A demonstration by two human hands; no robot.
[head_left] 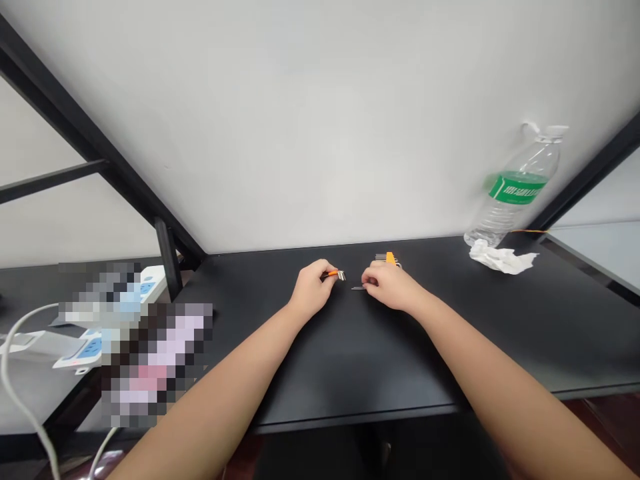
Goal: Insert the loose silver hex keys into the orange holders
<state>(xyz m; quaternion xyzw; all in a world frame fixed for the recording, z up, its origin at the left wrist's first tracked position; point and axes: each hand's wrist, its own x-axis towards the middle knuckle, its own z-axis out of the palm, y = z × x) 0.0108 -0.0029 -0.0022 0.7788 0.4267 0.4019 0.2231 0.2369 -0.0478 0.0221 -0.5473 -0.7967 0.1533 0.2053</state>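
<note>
My left hand [313, 290] pinches a small orange-and-black item with a silver metal end [341, 275], which sticks out toward the right. Its exact kind is too small to make out. A short gap away, my right hand [387, 285] has its fingers closed on a thin metal rod [358, 288] that lies low over the black table [350, 367] and points left. Just behind my right hand is an orange hex key holder [391, 257] with several thin metal keys in it, partly hidden by that hand.
A plastic water bottle [517, 187] with a green label leans against the wall at the right, with crumpled white tissue [503, 258] at its base. White power strips [155, 283], cables [7, 363] and a blurred-out object [160, 360] are at the left. Black metal frame bars [100, 133] flank the table.
</note>
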